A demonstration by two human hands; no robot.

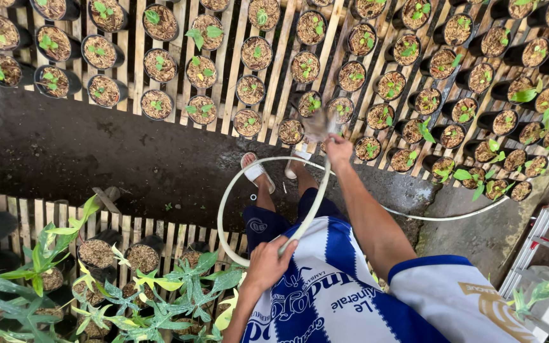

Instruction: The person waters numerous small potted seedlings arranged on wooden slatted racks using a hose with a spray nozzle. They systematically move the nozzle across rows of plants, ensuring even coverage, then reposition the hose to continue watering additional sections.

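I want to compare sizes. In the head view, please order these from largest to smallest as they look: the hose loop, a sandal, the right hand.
1. Hose loop.
2. Right hand and sandal: they look alike, so I do not rank them.

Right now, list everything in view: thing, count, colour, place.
Small seedling pots: many, black with brown mulch and green sprouts, on the far rack.
Bamboo slat rack: one, pale tan, across the top.
Ground strip: one, dark and wet, between the racks.
Leafy plants: several, green and yellowish, in pots on the near rack, lower left.
Hose: one, whitish, looped over the ground.
Ladder: one, grey metal, lower right.
Sandals: two, white, on the feet.
Left hand: closed on the hose.
Right hand: holds the hose end, spraying water.
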